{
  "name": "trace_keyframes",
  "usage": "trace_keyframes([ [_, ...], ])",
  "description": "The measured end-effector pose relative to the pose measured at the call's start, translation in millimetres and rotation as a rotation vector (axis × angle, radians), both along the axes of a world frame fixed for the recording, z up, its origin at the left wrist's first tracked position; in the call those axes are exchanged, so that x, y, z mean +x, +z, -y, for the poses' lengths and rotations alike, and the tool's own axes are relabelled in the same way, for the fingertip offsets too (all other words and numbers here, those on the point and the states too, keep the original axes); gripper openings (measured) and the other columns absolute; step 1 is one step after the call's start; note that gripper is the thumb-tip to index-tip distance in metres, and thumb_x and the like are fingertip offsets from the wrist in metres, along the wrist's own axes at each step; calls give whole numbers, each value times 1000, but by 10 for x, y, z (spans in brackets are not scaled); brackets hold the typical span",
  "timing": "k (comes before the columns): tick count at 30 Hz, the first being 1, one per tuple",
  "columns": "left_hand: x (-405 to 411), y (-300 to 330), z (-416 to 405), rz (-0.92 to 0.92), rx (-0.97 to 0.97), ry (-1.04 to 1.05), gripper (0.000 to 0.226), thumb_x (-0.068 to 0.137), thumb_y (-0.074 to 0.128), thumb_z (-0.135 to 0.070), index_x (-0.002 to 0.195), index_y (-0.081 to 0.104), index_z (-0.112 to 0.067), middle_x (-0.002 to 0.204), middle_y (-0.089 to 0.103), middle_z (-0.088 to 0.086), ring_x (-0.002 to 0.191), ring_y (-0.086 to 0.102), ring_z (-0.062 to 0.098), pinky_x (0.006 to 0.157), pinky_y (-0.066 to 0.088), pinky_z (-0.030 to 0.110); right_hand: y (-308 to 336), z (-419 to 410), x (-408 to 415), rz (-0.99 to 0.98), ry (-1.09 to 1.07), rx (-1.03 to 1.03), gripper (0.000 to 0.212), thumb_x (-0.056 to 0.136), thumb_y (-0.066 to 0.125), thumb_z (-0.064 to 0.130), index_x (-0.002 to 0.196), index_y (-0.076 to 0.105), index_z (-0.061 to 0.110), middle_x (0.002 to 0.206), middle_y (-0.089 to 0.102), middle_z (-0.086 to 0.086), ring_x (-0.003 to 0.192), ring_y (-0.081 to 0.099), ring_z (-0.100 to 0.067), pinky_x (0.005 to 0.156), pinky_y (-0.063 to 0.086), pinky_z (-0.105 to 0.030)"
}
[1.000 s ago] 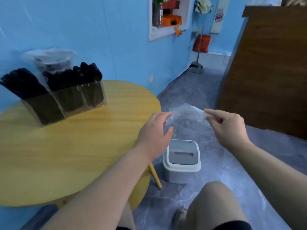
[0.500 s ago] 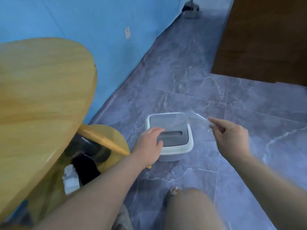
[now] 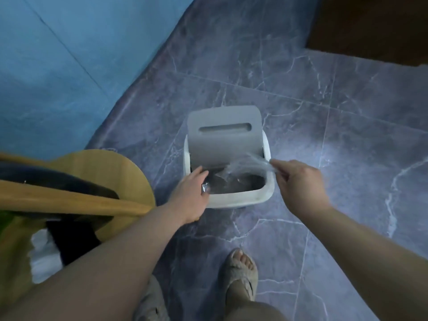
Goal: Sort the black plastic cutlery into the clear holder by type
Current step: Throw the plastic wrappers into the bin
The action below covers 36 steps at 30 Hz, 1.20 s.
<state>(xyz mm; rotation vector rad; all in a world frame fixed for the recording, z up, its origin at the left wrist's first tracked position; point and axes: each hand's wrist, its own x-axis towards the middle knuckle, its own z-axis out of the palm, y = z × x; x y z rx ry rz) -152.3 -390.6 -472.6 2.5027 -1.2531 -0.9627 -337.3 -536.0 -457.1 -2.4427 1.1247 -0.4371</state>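
Clear plastic, a crumpled bag (image 3: 245,164), hangs pinched in my right hand (image 3: 298,184) over the open white bin (image 3: 243,200) at the centre of the frame. My left hand (image 3: 191,195) rests on the bin's left rim, fingers straight, below the raised grey lid (image 3: 224,135). Cutlery and holder are out of view.
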Motion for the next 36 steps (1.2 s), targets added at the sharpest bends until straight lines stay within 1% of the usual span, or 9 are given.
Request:
trace_keyframes([
  [4,56,-96,-44,-81,-26,39,65,95,46,-10,153,18,-21,160,4,-12,139,31,18,111,33,40,-134,-12,161,-54,39,14,19,80,59,3,92,74,7,71,62,-17,63,58,-37,58,45,-34],
  [9,81,-126,-31,-129,-37,63,69,95,46,-9,153,13,-24,159,1,-16,129,43,14,108,38,37,-308,26,409,-198,214,-48,14,67,70,-3,72,64,8,56,45,-6,51,52,-33,47,33,-29],
  [12,101,-134,-26,-160,-44,86,70,94,48,-9,153,13,-24,159,1,-16,119,48,11,107,38,34,-451,35,600,-298,259,-58,20,75,60,-3,92,64,5,76,59,-15,71,57,-37,55,34,-34],
  [17,125,-146,-34,-173,-48,88,70,95,47,-9,153,12,-26,159,1,-17,117,49,7,108,37,30,-634,-5,846,-363,262,-6,25,81,53,-2,102,47,8,89,60,-12,72,46,-30,60,29,-34],
  [20,142,-142,-33,-184,-46,104,71,95,48,-9,153,12,-27,159,1,-18,109,52,5,104,37,26,-796,-11,898,-419,246,122,27,90,56,16,115,48,9,114,56,-12,103,48,-32,81,37,-36],
  [23,149,-149,-39,-180,-41,102,73,93,51,-10,153,13,-28,158,2,-19,101,53,2,99,37,21,-828,-35,851,-469,255,199,49,91,55,41,127,45,9,129,46,-13,123,35,-35,103,31,-39],
  [28,117,-134,-44,-163,-43,79,77,91,57,-18,152,11,-30,159,0,-17,109,52,4,105,40,29,-684,-104,726,-378,289,142,49,89,59,36,129,47,11,134,44,-10,131,31,-31,110,28,-38],
  [32,81,-88,-19,-159,-34,69,77,93,58,-23,153,10,-28,159,-3,-14,117,51,9,105,38,27,-541,-171,576,-349,306,121,41,87,57,21,125,52,8,137,43,-10,130,35,-30,99,41,-38],
  [36,64,-80,9,-150,-31,55,77,92,58,-23,153,10,-28,160,-3,-13,117,50,11,103,37,26,-457,-183,472,-178,334,-21,20,77,64,4,96,64,0,115,60,-17,110,55,-38,63,57,-45],
])
